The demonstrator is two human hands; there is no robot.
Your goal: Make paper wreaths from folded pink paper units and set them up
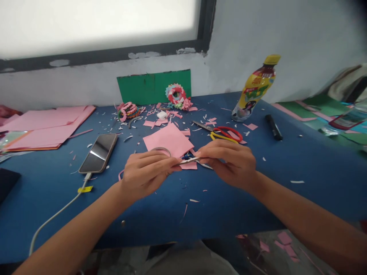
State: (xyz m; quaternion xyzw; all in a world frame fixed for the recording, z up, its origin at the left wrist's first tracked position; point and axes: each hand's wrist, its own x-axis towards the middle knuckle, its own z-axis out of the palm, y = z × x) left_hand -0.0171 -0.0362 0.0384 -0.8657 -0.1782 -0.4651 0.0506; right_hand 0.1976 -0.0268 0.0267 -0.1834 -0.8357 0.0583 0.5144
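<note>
Both my hands meet over the middle of the blue table point(301, 160). My left hand point(146, 173) and my right hand point(229, 162) are closed in a pinch on the two ends of a small folded paper strip point(189, 160), held just above the table. A pink paper square point(169, 140) lies flat right behind the hands, with a roll of clear tape point(161, 151) on its near edge. Red and yellow scissors point(225, 134) rest just beyond my right hand.
A phone point(99, 152) on a white cable lies to the left. Pink sheets point(43, 126) are stacked at far left. A yellow bottle point(255, 89), black marker point(273, 126), green card point(149, 87) and folded paper wreaths point(176, 95) stand at the back. Paper scraps litter the table.
</note>
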